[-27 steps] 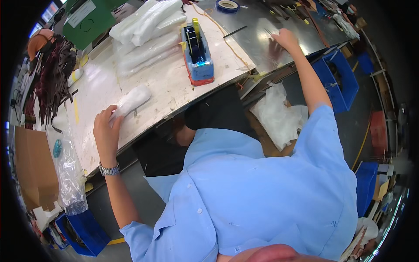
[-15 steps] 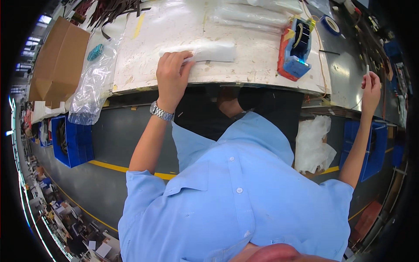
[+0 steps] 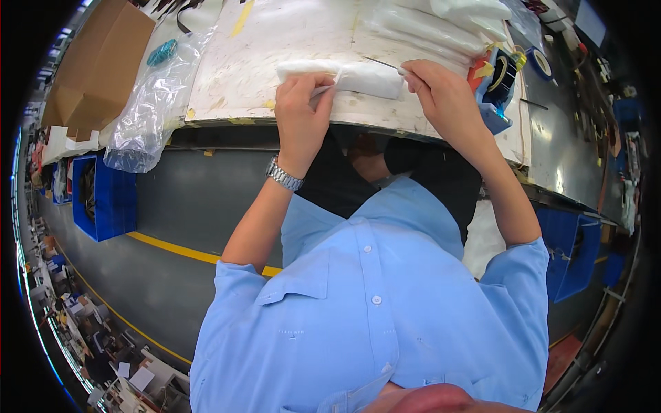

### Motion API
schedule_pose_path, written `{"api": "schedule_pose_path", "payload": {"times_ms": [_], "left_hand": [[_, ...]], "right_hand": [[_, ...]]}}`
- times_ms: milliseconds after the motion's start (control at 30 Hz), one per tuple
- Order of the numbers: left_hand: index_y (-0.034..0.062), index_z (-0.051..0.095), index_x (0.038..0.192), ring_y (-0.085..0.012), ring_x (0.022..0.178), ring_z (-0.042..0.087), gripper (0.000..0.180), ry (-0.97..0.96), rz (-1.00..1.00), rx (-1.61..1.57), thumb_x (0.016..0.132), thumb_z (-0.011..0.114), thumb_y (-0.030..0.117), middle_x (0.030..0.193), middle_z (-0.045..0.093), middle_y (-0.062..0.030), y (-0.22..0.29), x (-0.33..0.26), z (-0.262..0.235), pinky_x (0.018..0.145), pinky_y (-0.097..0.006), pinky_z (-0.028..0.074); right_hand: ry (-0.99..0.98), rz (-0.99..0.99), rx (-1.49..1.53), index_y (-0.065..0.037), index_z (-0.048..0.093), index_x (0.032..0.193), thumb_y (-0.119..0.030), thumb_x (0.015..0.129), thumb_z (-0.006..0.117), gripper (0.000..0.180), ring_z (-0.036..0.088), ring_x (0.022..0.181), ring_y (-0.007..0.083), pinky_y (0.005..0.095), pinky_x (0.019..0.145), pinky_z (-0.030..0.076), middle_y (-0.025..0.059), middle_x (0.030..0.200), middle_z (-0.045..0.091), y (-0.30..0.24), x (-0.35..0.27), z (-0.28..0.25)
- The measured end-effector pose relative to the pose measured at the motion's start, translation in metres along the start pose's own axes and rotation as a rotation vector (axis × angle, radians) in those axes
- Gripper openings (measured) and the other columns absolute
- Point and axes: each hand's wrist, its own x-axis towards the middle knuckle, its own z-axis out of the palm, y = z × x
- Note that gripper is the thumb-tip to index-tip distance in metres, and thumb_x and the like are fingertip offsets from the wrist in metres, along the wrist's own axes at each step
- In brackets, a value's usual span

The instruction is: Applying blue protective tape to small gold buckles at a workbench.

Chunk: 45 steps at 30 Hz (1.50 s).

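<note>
A white wrapped packet (image 3: 375,81) lies lengthwise near the front edge of the worktable (image 3: 234,86). At its left end my left hand (image 3: 301,113) is closed, thumb and fingers pinching a raised white flap. My right hand (image 3: 447,96) is closed on a thin dark rod with a pale grip end (image 3: 382,63). The rod points left, over the far side of the packet's right half. Most of the grip is hidden inside my fingers. Just right of my right hand stands a blue and red tape dispenser (image 3: 496,113), partly covered by it.
Clear plastic bags (image 3: 427,31) are stacked at the back. On the left are a cardboard box (image 3: 96,69), a crumpled plastic bag (image 3: 148,110) and a teal bundle (image 3: 162,52). A tape roll (image 3: 539,63) rests on the metal table at right. Blue bins (image 3: 103,199) stand below.
My right hand has swung in from the far right, bringing the rod over the packet. My left hand keeps to the packet's left end, where a flap now stands raised. The view has shifted slightly.
</note>
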Motion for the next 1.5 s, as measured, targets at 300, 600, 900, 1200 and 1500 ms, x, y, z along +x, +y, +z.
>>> {"api": "schedule_pose_path", "payload": {"times_ms": [300, 600, 900, 1200, 1500], "left_hand": [[0.0066, 0.076, 0.1, -0.0294, 0.098, 0.066, 0.016, 0.033, -0.079, 0.014, 0.086, 0.083, 0.011, 0.097, 0.076, -0.0076, 0.006, 0.001, 0.009, 0.093, -0.043, 0.045], [0.0065, 0.08, 0.094, -0.0287, 0.095, 0.064, 0.008, 0.036, -0.137, -0.131, 0.087, 0.082, 0.01, 0.093, 0.076, -0.006, 0.003, 0.001, 0.007, 0.09, -0.041, 0.047], [0.0013, 0.08, 0.104, -0.0247, 0.099, 0.065, 0.014, 0.005, -0.147, -0.163, 0.091, 0.08, 0.006, 0.099, 0.076, -0.0084, 0.003, -0.002, 0.002, 0.089, -0.035, 0.052], [0.0048, 0.082, 0.11, -0.0251, 0.102, 0.064, 0.018, -0.028, -0.051, -0.139, 0.092, 0.078, 0.004, 0.107, 0.076, -0.0069, 0.003, -0.004, -0.002, 0.09, -0.035, 0.052], [0.0171, 0.084, 0.11, -0.0392, 0.134, 0.056, 0.025, -0.026, 0.23, 0.183, 0.088, 0.078, 0.007, 0.138, 0.068, -0.0152, -0.003, 0.002, -0.015, 0.112, -0.05, 0.043]], "right_hand": [[-0.1, 0.001, -0.04, 0.0, 0.07, 0.107, -0.017, 0.105, 0.062, 0.019, 0.07, 0.094, 0.043, 0.0509, 0.084, 0.055, 0.0212, 0.097, 0.071, -0.003, 0.005, 0.01], [-0.196, 0.0, -0.048, -0.003, 0.066, 0.101, -0.022, 0.106, 0.062, 0.021, 0.069, 0.09, 0.0428, 0.0515, 0.08, 0.055, 0.0193, 0.093, 0.071, -0.007, 0.015, 0.02], [-0.177, -0.054, -0.101, -0.003, 0.066, 0.101, -0.021, 0.107, 0.061, 0.02, 0.07, 0.09, 0.0412, 0.051, 0.078, 0.055, 0.0185, 0.094, 0.071, -0.002, 0.015, 0.028], [-0.148, -0.074, 0.043, -0.003, 0.064, 0.1, -0.017, 0.105, 0.061, 0.015, 0.07, 0.089, 0.04, 0.0494, 0.078, 0.055, 0.0173, 0.093, 0.07, -0.002, 0.023, 0.037], [-0.181, -0.062, -0.117, -0.005, 0.065, 0.098, -0.018, 0.105, 0.06, 0.015, 0.073, 0.086, 0.0385, 0.0492, 0.072, 0.057, 0.0156, 0.092, 0.073, -0.015, 0.026, 0.054]]}}
